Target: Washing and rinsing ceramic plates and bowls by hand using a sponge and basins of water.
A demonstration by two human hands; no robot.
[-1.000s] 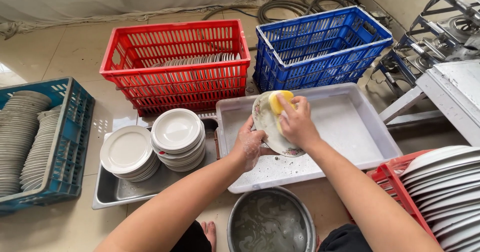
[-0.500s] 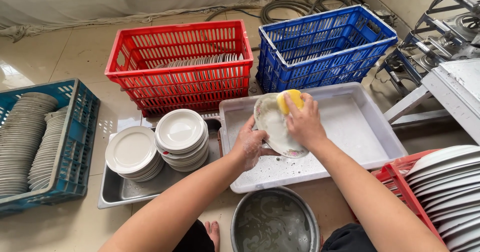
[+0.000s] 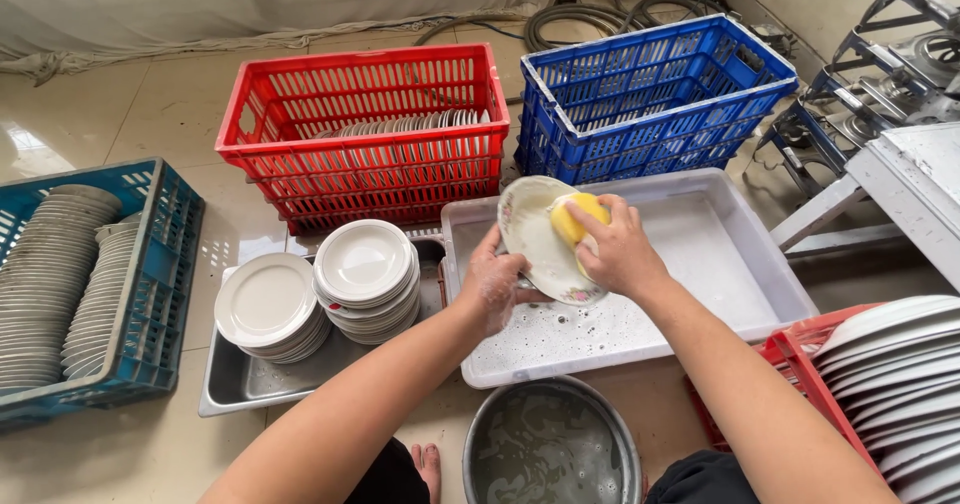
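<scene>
My left hand [image 3: 492, 282] grips the lower left edge of a white plate with a flowered rim [image 3: 532, 236], tilted over a white plastic tub [image 3: 730, 264]. My right hand [image 3: 617, 251] presses a yellow sponge [image 3: 570, 220] against the plate's face. Both hands are wet and soapy. Soapy water and foam lie on the tub's floor below the plate.
A red crate [image 3: 365, 129] with plates on edge and a blue crate [image 3: 650, 94] stand behind the tub. Two plate stacks [image 3: 320, 289] sit on a steel tray [image 3: 235, 389]. A teal crate [image 3: 150, 294] of plates lies left, a red basket [image 3: 800, 379] of plates right, a metal basin [image 3: 550, 444] near me.
The plate and both hands have stayed over the tub; my right hand with the sponge has shifted slightly across the plate's face.
</scene>
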